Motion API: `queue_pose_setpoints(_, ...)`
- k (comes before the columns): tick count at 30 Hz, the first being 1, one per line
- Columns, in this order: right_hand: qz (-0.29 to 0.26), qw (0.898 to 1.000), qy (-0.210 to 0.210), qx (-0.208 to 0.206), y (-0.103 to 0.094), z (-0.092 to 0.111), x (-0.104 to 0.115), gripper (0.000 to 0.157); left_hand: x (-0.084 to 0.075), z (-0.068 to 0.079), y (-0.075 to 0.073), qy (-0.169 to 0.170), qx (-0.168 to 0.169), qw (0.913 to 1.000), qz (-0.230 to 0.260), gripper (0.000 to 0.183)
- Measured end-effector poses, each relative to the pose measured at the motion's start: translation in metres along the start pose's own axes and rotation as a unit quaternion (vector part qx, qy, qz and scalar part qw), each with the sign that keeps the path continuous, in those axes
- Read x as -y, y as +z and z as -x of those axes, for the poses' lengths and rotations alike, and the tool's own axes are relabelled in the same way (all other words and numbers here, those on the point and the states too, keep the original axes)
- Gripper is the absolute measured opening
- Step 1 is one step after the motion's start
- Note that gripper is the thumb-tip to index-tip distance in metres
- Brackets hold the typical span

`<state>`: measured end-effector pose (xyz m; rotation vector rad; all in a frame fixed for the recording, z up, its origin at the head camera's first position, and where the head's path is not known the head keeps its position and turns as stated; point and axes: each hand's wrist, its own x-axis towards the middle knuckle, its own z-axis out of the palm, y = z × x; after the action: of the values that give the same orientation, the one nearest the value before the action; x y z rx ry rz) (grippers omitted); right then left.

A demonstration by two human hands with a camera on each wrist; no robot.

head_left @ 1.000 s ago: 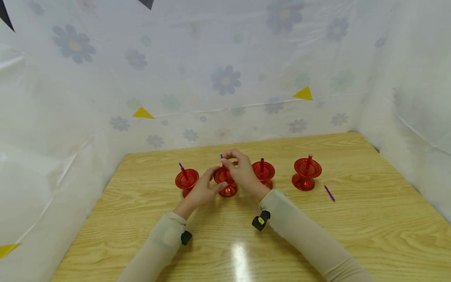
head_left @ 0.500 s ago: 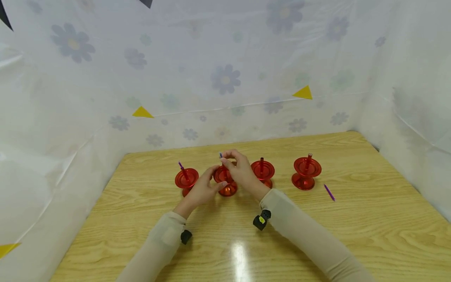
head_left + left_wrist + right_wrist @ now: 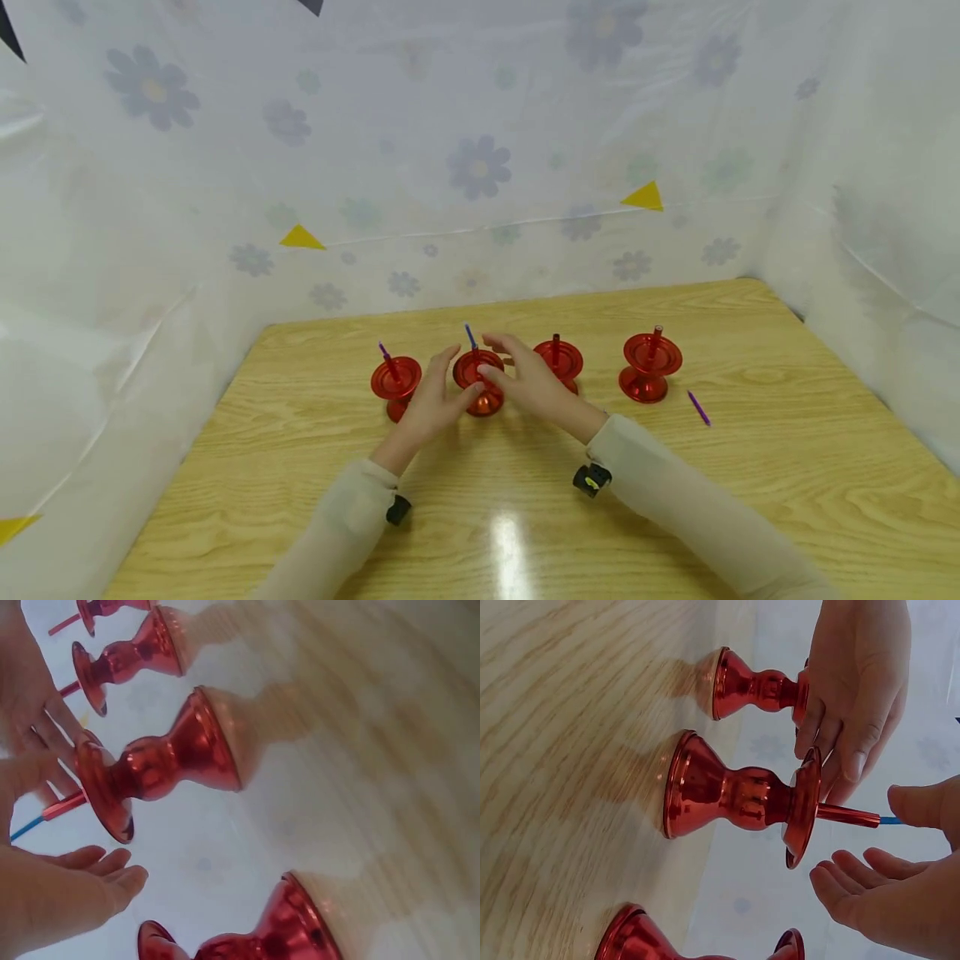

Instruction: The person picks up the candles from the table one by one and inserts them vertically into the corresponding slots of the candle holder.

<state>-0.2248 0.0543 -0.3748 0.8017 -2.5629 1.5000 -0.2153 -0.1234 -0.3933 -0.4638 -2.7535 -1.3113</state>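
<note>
A thin blue candle-like stick [image 3: 470, 335] stands tilted slightly left in the stem of a shiny red candle holder [image 3: 487, 405], the second from the left. Beside that holder, on its left, my left hand [image 3: 429, 407] has its fingers and thumb spread apart, gripping nothing. My right hand [image 3: 534, 385] hovers at the dish's right with loosely bent fingers, off the stick. Both wrist views show the upright holder [image 3: 754, 799] between the two hands, with the blue stick [image 3: 27, 829] poking out of its stem. Whether a fingertip brushes the dish is unclear.
At the left, another red holder [image 3: 396, 380] carries a purple stick [image 3: 383, 350]. Two more red holders, one partly behind my right hand [image 3: 562, 360] and one farther right [image 3: 651, 358], have bare stems. A loose purple stick [image 3: 699, 408] lies on the wooden table [image 3: 480, 517].
My right hand has let go of the blue stick and drawn down and to the right, leaving the stick in the stem. The left hand has barely shifted, its fingers a little straighter.
</note>
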Motion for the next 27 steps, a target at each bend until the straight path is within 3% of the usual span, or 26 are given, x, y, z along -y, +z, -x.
queue_pose_setpoints(4, 0.02, 1.0, -0.017, 0.005, -0.007, 0.008, 0.002, 0.048, -0.009, 0.004, 0.0, 0.026, -0.067, 0.9973, -0.014, 0.053)
queue_pose_setpoints(8, 0.032, 0.999, -0.034, -0.004, -0.014, 0.014, 0.006, 0.046, -0.018, 0.009, 0.0, 0.069, -0.13, 0.989, -0.02, 0.037)
queue_pose_setpoints(11, 0.042, 0.997, -0.067, -0.02, -0.021, 0.017, 0.008, 0.044, -0.024, 0.011, 0.0, 0.122, -0.164, 0.9783, -0.032, 0.029)
queue_pose_setpoints(15, 0.054, 0.989, -0.127, -0.055, -0.032, 0.02, 0.011, 0.042, -0.035, 0.011, 0.001, 0.2, -0.199, 0.958, -0.051, 0.025)
queue_pose_setpoints(18, 0.06, 0.984, -0.148, -0.078, -0.041, 0.024, 0.012, 0.041, -0.043, 0.01, 0.003, 0.24, -0.21, 0.9462, -0.056, 0.025)
queue_pose_setpoints(21, 0.069, 0.982, -0.148, -0.094, -0.051, 0.029, 0.012, 0.041, -0.05, 0.007, 0.007, 0.258, -0.205, 0.9425, -0.057, 0.028)
queue_pose_setpoints(27, 0.083, 0.983, -0.114, -0.116, -0.07, 0.044, 0.006, 0.042, -0.063, 0.0, 0.018, 0.246, -0.155, 0.9545, -0.065, 0.041)
